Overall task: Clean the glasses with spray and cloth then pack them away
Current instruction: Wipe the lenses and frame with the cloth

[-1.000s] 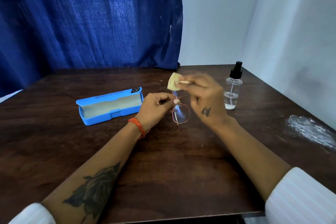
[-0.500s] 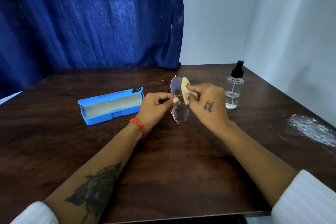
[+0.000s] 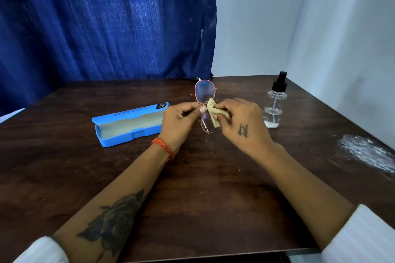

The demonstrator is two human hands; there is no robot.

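Note:
The pink-rimmed glasses [image 3: 204, 92] stand on end above the dark wooden table [image 3: 213, 188], one lens up and one down. My left hand [image 3: 179, 124] pinches them at the bridge. My right hand [image 3: 241, 126] holds a small beige cloth [image 3: 212, 111] pressed against the lower lens. The open blue glasses case [image 3: 128, 124] lies on the table left of my hands, its pale lining showing. A clear spray bottle [image 3: 275, 104] with a black pump top stands upright to the right.
A white powdery patch [image 3: 367, 151] marks the table near its right edge. A blue curtain [image 3: 106, 21] hangs behind the table, and white walls close the back right corner.
The cloth has moved from the upper lens down to the lower lens. The upper lens now stands uncovered. My left hand keeps its pinch on the frame.

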